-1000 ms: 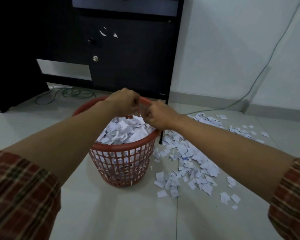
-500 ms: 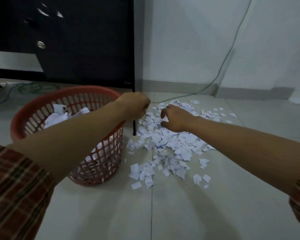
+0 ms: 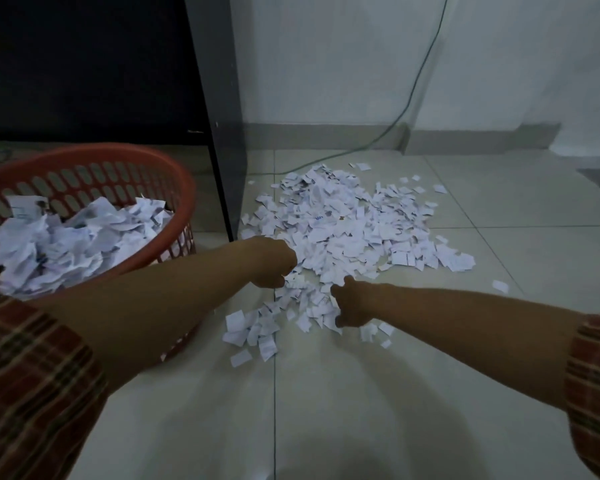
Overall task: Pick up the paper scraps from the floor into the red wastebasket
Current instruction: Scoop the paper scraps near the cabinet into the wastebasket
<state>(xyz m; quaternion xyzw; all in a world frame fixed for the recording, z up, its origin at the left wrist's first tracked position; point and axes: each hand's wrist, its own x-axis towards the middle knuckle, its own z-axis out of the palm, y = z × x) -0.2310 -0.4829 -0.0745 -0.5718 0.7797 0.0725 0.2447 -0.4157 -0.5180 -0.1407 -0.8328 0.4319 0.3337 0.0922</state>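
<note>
both hands moved off the red wastebasket (image 3: 174, 174) at 9 o'clock to the paper scraps (image 3: 347, 230) on floor. left hand (image 3: 274, 261) curled, right hand (image 3: 352, 304) curled into scraps; can't tell if either grips yet. basket approx half full, big pile left.

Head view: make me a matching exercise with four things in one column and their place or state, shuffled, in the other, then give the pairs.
Things:
1. wastebasket
2. paper scraps
3. cable
4. left hand

Places or states:
A. runs down the white wall to the floor
B. lowered at the near-left edge of the pile
C. heaped on the floor tiles
D. stands at the left, partly filled with paper

Pairs: 1-D, 2-C, 3-A, 4-B
</note>
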